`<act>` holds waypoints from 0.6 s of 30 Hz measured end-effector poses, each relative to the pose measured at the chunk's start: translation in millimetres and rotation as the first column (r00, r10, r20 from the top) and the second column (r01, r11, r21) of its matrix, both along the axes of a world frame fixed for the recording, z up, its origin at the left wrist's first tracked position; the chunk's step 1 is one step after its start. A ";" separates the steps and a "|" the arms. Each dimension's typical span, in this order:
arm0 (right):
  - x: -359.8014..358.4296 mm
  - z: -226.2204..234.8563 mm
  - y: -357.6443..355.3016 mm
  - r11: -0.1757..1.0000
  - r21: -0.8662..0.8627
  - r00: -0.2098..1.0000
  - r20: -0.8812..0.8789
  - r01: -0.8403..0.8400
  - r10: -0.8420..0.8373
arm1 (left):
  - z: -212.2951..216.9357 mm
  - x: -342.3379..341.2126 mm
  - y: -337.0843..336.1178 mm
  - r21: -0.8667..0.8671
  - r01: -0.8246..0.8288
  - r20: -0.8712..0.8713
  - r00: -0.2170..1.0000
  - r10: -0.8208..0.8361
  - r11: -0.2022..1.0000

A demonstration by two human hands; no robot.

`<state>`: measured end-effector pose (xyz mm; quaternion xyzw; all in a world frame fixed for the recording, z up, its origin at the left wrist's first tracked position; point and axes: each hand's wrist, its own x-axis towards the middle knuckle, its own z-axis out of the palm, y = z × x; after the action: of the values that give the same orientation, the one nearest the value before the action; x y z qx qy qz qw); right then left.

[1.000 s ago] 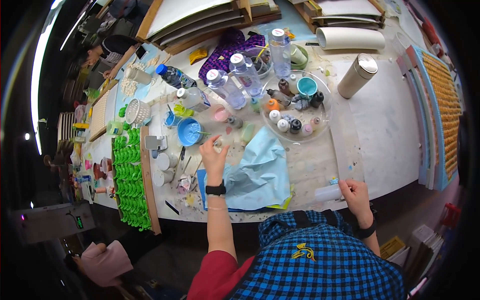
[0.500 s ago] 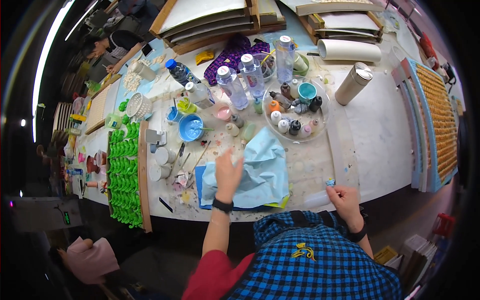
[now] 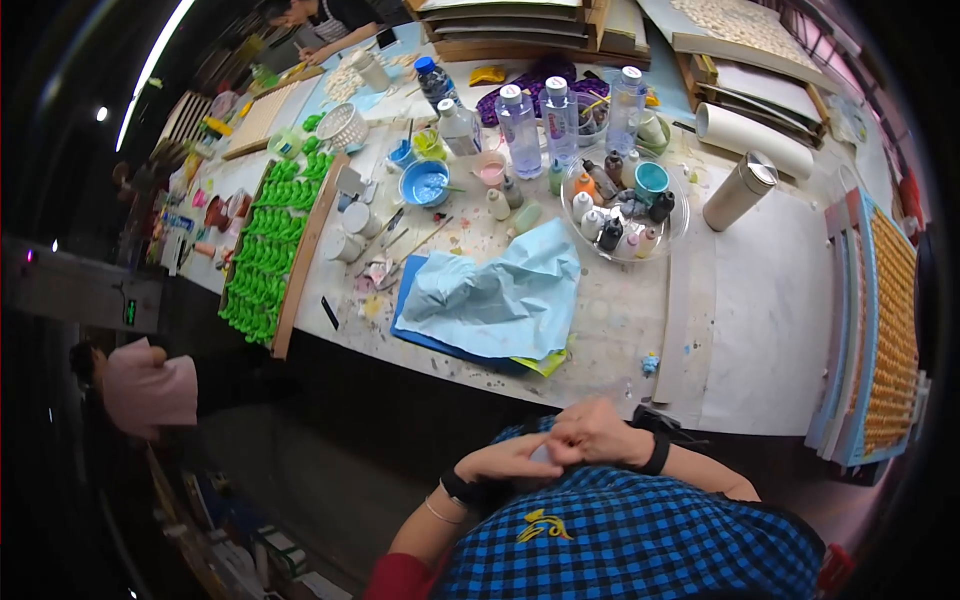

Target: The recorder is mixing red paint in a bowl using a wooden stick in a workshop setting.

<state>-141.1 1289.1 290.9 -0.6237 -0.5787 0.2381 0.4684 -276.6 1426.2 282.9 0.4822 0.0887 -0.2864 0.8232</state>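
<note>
In front of the checked apron [image 3: 590, 500], just off the table's near edge, my two hands meet. My left hand [image 3: 505, 460] has its fingers closed around a small whitish thing [image 3: 542, 455], mostly hidden, whose kind I cannot make out. Against it presses my right hand [image 3: 600, 437], its fingers curled in and partly blurred. On the tabletop beyond the right hand lies a small light-blue figure [image 3: 650, 363], touched by neither hand. A crumpled light-blue cloth [image 3: 500, 295] rests on a darker blue sheet [image 3: 408, 287], left of the figure.
A clear round tray [image 3: 672, 235] carries several small paint bottles; a steel flask [image 3: 740, 192] stands right of it. Tall clear bottles [image 3: 518, 130] and a blue paint bowl [image 3: 425, 184] are farther back. Green pieces fill a wooden rack [image 3: 290, 262] at left. Two people work at far left.
My right hand has let go of the small blue figure, now on the table. My left hand has left the cloth and joined the right at the apron. The view has shifted.
</note>
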 end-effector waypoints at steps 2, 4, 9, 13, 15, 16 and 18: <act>-8.4 1.6 4.4 0.976 0.115 0.982 0.053 -0.186 0.181 | 2.1 -25.6 -7.6 -0.398 -0.043 -0.136 0.991 -0.012 0.916; -16.6 3.9 9.9 0.983 0.028 0.983 0.038 -0.179 0.178 | 15.0 -34.9 -9.4 -0.290 -0.116 -0.166 0.984 0.070 0.950; -44.7 -0.2 18.0 0.890 -0.438 0.966 0.149 -0.127 0.211 | 15.1 -63.6 -24.3 0.744 -0.315 0.231 0.949 0.217 0.589; -74.2 -1.5 29.0 0.935 -0.337 0.992 0.017 -0.113 0.126 | 17.3 -92.9 -4.6 0.610 -0.263 0.112 0.962 0.248 0.748; -92.0 11.1 42.9 0.918 -0.323 0.972 -0.126 -0.228 0.197 | 11.0 -121.2 11.9 0.411 -0.303 0.083 0.952 0.296 0.859; -101.9 12.1 51.7 0.867 -0.376 0.940 -0.229 -0.327 0.255 | 7.9 -137.3 20.2 0.186 -0.332 0.030 0.943 0.332 0.925; -126.9 16.0 69.8 0.865 -0.303 0.899 -0.315 -0.400 0.305 | 6.5 -168.3 36.6 0.110 -0.346 0.056 0.938 0.342 0.932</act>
<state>-268.0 1358.9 306.9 -0.5452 -0.5645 0.5008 0.3651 -444.9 1462.8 289.4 0.5121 0.1736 -0.1234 0.8321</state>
